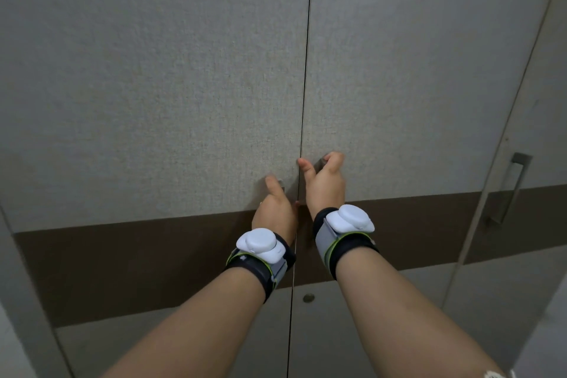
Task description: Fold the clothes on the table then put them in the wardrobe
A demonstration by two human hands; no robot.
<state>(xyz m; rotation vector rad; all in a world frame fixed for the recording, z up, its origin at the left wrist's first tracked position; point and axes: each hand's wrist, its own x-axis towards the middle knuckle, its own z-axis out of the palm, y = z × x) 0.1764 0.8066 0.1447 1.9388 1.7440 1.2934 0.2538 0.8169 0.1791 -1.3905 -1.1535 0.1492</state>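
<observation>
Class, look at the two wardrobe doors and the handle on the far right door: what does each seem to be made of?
Wardrobe doors: probably laminated board with a matt, woven linen-look grey finish and a plain brown band; the fine cross-hatch grain suggests it. Handle: likely metal, a slim dull-grey bar with square corners.

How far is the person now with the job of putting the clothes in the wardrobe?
Done: nothing can be judged; no clothes or table are in view. In hand: the left hand and right hand each grip a handle by the seam of the two grey fabric-textured wardrobe doors, which are closed. Left: opening them and placing the clothes inside.
</observation>
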